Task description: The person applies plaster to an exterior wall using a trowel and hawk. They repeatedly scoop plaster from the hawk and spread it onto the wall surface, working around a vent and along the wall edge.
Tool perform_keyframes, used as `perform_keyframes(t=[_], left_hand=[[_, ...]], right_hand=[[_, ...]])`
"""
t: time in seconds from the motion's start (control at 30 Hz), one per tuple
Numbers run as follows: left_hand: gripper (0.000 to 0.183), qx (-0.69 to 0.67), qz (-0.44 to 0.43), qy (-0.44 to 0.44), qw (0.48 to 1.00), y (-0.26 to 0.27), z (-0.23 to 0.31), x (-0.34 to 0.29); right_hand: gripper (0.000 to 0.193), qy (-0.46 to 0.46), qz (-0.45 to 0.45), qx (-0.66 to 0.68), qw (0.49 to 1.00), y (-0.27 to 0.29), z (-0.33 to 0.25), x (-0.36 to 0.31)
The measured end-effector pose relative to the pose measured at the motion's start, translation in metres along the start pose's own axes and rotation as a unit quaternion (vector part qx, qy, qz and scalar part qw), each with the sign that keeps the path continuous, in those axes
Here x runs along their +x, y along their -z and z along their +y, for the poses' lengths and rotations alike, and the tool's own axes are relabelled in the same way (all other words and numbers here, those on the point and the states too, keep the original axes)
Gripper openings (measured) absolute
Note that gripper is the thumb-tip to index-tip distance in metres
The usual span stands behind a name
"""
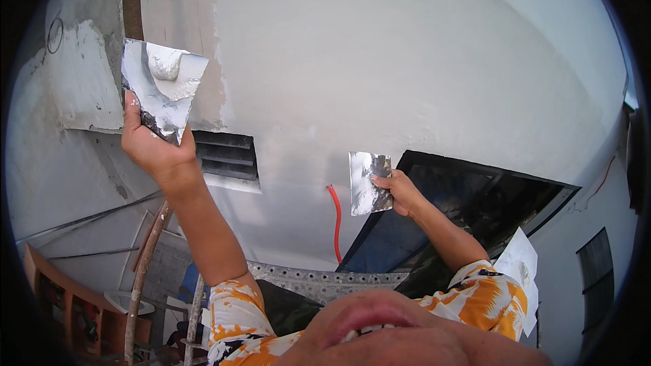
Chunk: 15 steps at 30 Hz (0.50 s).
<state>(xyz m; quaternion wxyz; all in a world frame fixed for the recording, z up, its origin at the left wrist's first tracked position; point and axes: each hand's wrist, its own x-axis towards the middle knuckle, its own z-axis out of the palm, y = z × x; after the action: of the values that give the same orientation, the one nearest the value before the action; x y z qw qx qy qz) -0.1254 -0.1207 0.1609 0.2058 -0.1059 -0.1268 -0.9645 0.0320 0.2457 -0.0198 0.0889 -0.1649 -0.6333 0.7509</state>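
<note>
Raised at the left, my left hand (157,148) is closed around the lower edge of a flat metal plate (137,71) smeared with white. A thick lump of white putty (164,63) sits on its upper part. My right hand (405,193) grips a smaller rectangular putty blade (363,186), its thumb pressed on the dark side and white residue over the rest. Behind both tools stands a pale plastered wall (352,61); the blade appears apart from it, though the gap is hard to judge.
A louvred vent (227,157) and a dark-framed window (461,196) are set in the wall, with a red tube (337,224) between them. Rusty scaffold poles (146,274) rise at left. Below me runs a perforated metal plank (305,278). A wooden shelf unit (68,291) stands lower left.
</note>
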Motion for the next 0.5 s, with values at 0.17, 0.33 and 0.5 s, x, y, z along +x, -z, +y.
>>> perform_keyframes(t=[0.17, 0.33, 0.5], left_hand=[[0.039, 0.002, 0.015, -0.022, 1.000, 0.018, 0.030, 0.009], [0.050, 0.049, -0.094, -0.085, 0.991, 0.033, 0.027, 0.011], [0.049, 0.029, -0.117, -0.049, 0.991, 0.035, 0.019, 0.011]], right_hand=[[0.013, 0.139, 0.034, -0.151, 0.978, -0.015, -0.039, 0.008], [0.024, 0.429, 0.269, -0.444, 0.739, 0.002, -0.174, 0.041], [0.034, 0.469, 0.566, -0.559, 0.384, 0.021, -0.381, 0.078]])
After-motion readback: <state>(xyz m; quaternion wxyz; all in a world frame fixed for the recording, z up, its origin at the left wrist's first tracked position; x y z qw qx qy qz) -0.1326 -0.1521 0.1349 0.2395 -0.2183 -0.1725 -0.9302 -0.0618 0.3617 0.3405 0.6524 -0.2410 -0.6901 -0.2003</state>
